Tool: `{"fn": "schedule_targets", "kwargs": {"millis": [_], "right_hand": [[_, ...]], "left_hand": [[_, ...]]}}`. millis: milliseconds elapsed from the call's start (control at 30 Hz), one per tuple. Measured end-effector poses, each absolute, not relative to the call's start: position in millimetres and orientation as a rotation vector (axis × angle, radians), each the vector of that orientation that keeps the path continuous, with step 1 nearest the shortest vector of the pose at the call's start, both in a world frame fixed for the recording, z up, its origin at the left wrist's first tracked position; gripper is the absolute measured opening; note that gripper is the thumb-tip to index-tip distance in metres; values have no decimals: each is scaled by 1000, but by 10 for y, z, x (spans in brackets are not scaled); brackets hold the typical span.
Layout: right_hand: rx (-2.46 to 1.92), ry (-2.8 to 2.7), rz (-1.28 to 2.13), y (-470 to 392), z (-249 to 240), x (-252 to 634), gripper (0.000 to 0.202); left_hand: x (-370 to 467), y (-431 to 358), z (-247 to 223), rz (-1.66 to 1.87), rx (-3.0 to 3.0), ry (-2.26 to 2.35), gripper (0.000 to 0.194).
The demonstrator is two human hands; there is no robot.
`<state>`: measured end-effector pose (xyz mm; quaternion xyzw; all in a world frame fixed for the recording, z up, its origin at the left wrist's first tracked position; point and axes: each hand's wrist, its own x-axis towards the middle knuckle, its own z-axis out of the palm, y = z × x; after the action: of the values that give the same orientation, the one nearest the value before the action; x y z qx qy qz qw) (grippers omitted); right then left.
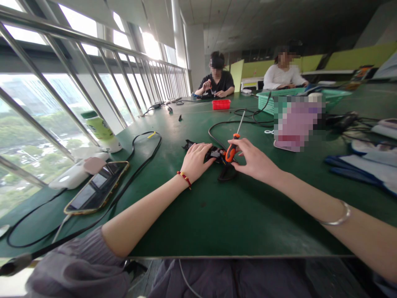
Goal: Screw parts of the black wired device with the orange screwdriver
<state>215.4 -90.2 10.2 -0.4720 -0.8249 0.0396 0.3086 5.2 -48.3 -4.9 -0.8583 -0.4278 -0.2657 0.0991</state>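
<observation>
My left hand is closed over the left part of a black device, pressing it against the table. The device's housing is open, with grey and dark inner parts showing; its exact kind is unclear. Between the fingers and thumb of my right hand is a screwdriver with an orange and black handle. Its metal shaft points up and away from me, and the handle is right beside the device. A dark curved piece shows just below the device, partly detached or part of it, I cannot tell.
On the left lie a phone, a cup and black cables. A red basket, a green basket and a blurred pink item are farther off. Gloves lie right. Two people sit across the green table.
</observation>
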Motion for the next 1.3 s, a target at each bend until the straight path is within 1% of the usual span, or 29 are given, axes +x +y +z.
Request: {"fn": "schedule_targets", "kwargs": {"millis": [100,267,400,500,600,700,767,1000,1300], "right_hand": [[-1166,-2099,45,-917,138,2162,51],[-1138,-1980,-44,-1017,229,2144,55],[-1102,-1944,-45,-1109,296,2113,50],[-977,-1907,76,-1135,316,2108,43],[-809,-1772,385,-1112,309,2120,34],[-676,-1606,722,-1074,300,2128,43],[-632,-1538,844,-1059,302,2125,48],[-670,-1543,888,-1088,306,2111,53],[-720,-1547,880,-1070,283,2121,52]], "left_hand": [[48,-480,-47,-755,-2546,-1266,38],[56,-500,-21,-715,-2515,-1256,36],[74,-521,-10,-674,-2446,-1279,35],[90,-543,1,-647,-2397,-1297,34],[99,-559,8,-638,-2368,-1304,32],[98,-561,4,-643,-2370,-1301,32],[97,-559,-1,-651,-2373,-1298,31],[101,-558,-12,-656,-2383,-1307,30],[96,-547,-26,-642,-2369,-1296,30]]}}
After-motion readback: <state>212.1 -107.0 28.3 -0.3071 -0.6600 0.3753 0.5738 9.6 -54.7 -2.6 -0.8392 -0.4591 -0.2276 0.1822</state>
